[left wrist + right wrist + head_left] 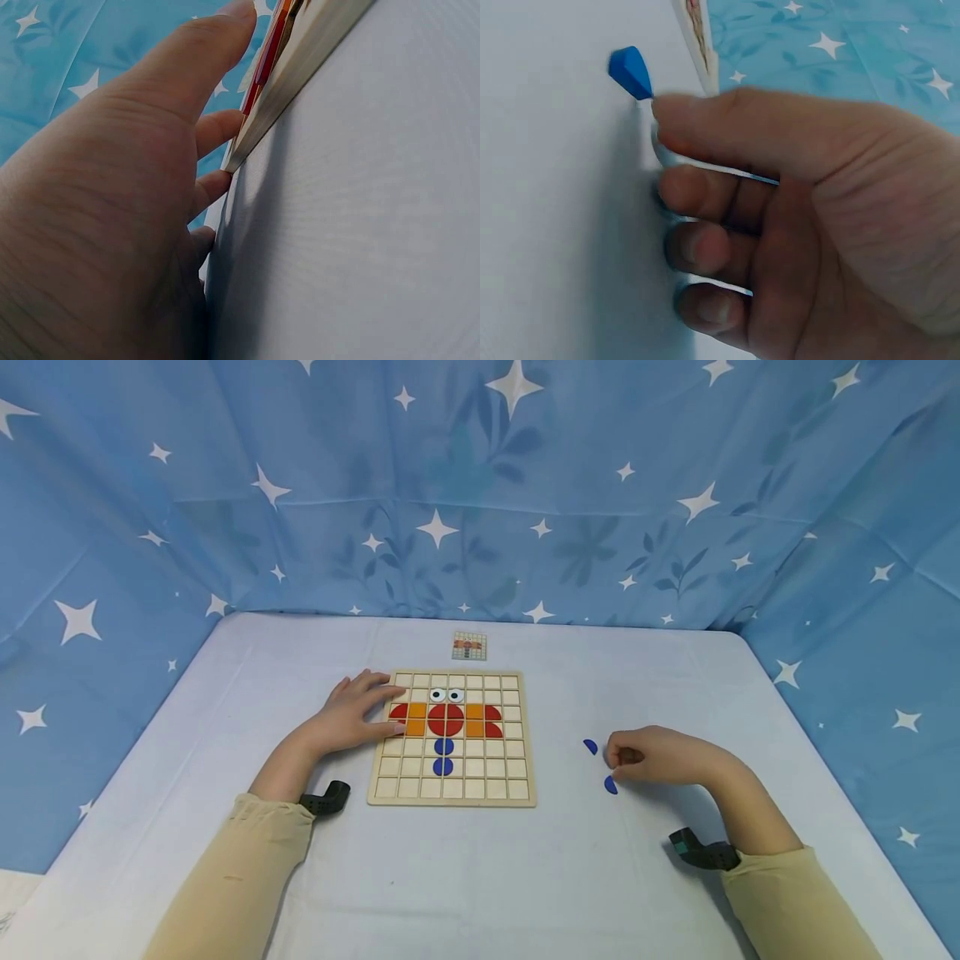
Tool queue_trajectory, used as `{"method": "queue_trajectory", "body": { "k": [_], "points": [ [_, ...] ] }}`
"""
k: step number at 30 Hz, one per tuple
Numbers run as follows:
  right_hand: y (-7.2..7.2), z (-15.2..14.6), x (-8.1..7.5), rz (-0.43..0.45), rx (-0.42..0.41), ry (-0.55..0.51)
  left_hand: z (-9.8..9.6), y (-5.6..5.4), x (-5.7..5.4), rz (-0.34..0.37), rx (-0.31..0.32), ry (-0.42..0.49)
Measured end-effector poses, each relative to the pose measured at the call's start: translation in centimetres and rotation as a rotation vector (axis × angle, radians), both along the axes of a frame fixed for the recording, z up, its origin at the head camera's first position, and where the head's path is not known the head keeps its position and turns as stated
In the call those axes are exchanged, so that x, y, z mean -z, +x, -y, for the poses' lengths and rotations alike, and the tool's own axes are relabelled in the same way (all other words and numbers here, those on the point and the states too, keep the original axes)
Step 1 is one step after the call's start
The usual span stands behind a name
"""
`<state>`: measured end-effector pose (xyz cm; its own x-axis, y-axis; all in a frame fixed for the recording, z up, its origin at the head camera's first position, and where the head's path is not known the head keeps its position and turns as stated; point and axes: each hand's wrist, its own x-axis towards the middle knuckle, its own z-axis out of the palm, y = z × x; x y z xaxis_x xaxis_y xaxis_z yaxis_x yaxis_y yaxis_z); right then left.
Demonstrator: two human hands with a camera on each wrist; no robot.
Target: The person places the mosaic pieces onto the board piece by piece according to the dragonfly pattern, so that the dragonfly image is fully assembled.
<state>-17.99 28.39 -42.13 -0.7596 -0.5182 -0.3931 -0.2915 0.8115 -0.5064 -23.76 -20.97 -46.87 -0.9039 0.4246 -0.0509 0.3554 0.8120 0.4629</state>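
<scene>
A square wooden grid board (453, 790) lies on the table, with red, orange and blue flat pieces and two eye pieces set in its cells. My left hand (351, 714) rests along its left edge, fingers spread. The thumb reaches over a red piece (398, 711); in the left wrist view the fingertips meet the wooden rim (300, 71). To the right of the board, my right hand (663, 755) has curled fingers and pinches the end of a blue half-circle piece (611, 785). The index fingertip is hidden behind the thumb. Another blue half-circle (591, 747) lies near the knuckles.
Beyond the board lies a small picture card (469, 646) showing a similar pattern on a grid. White cloth (480, 877) covers the table. A blue star-patterned curtain (480, 560) stands along the back and sides. Both wrists carry dark camera mounts (705, 852).
</scene>
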Motion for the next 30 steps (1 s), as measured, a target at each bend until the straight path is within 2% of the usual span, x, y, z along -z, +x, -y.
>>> {"method": "queue_trajectory", "body": {
  "k": [9, 18, 30],
  "points": [
    [0.34, 0.12, -0.08, 0.052, -0.097, -0.042, -0.09, 0.07, -0.35, 0.009, 0.005, 0.003],
    [0.23, 0.49, 0.02, 0.023, -0.065, -0.016, 0.00, -0.04, -0.29, 0.001, 0.009, 0.007],
    [0.22, 0.91, 0.36, -0.008, -0.101, -0.044, -0.02, -0.12, 0.04, -0.001, 0.000, 0.003]
  ]
}}
